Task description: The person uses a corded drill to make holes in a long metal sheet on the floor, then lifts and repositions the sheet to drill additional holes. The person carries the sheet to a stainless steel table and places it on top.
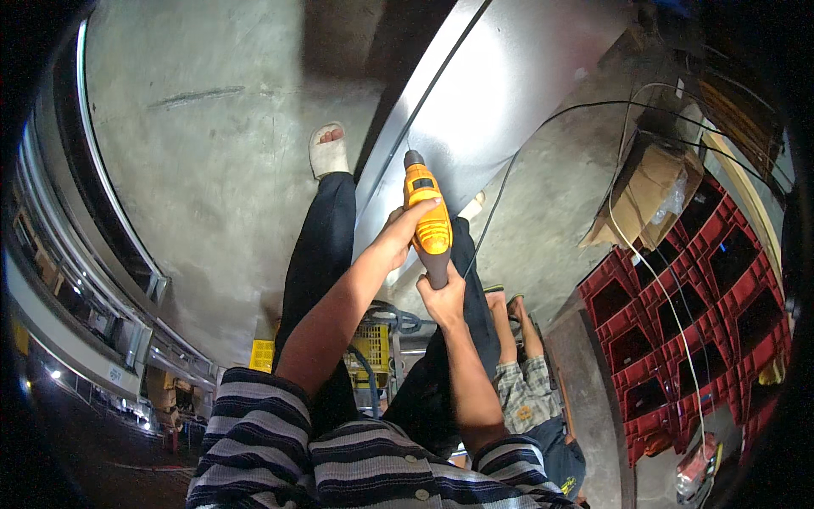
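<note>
A yellow-and-black power drill (434, 231) points away from me, its dark chuck and thin bit over a shiny sheet-metal piece (475, 85). The bit's tip lies close to a dark line running along the metal; whether it touches I cannot tell. My left hand (400, 235) wraps round the drill's body from the left, thumb across the top. Round the dark rear handle closes my right hand (443, 299), its fingers partly hidden beneath. The metal extends from between my legs toward the far edge of the view.
Black cable (507, 174) loops across the floor on the right. Beyond it stand an open cardboard box (649, 191) and red plastic crates (678, 314). Metal frames (93, 246) line the left side. Another person's legs (513, 335) are close on my right; a yellow crate (370, 346) sits behind me.
</note>
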`<act>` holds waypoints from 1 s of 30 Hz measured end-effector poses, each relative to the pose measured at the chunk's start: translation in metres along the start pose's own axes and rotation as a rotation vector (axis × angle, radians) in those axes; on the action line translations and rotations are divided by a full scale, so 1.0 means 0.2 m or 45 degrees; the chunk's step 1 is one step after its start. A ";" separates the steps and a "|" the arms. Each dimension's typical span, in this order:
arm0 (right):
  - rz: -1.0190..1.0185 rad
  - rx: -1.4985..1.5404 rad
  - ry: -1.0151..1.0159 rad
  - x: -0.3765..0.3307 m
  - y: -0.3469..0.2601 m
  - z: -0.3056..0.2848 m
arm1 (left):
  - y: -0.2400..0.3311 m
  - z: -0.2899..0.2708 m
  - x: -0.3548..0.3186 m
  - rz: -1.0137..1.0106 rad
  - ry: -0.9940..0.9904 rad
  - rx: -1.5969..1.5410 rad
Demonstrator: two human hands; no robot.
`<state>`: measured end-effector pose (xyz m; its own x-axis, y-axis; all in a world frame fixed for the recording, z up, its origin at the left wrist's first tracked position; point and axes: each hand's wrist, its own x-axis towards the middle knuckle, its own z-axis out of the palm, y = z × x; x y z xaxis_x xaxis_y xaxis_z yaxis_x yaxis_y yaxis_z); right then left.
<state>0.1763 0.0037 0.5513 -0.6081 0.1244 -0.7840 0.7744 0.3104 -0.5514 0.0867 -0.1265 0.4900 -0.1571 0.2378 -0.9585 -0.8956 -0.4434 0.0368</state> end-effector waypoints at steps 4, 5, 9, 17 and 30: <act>-0.008 -0.043 -0.017 0.01 0.01 0.02 | 0.01 -0.01 0.04 -0.033 -0.029 -0.121; -0.050 -0.022 -0.011 0.01 0.00 0.03 | 0.01 -0.01 0.04 -0.046 -0.024 -0.147; 0.009 -0.062 -0.054 0.03 -0.09 0.02 | 0.04 0.00 0.05 -0.065 0.019 -0.174; 0.080 -0.132 -0.064 0.02 -0.10 0.03 | 0.02 -0.03 0.05 -0.068 -0.015 -0.222; 0.025 -0.197 -0.043 0.01 -0.11 -0.01 | 0.01 -0.03 0.01 -0.071 -0.077 -0.330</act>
<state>0.1588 -0.0006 0.5628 -0.5852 0.1009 -0.8046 0.7481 0.4499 -0.4877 0.0878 -0.1324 0.4868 -0.1418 0.3157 -0.9382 -0.7685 -0.6325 -0.0967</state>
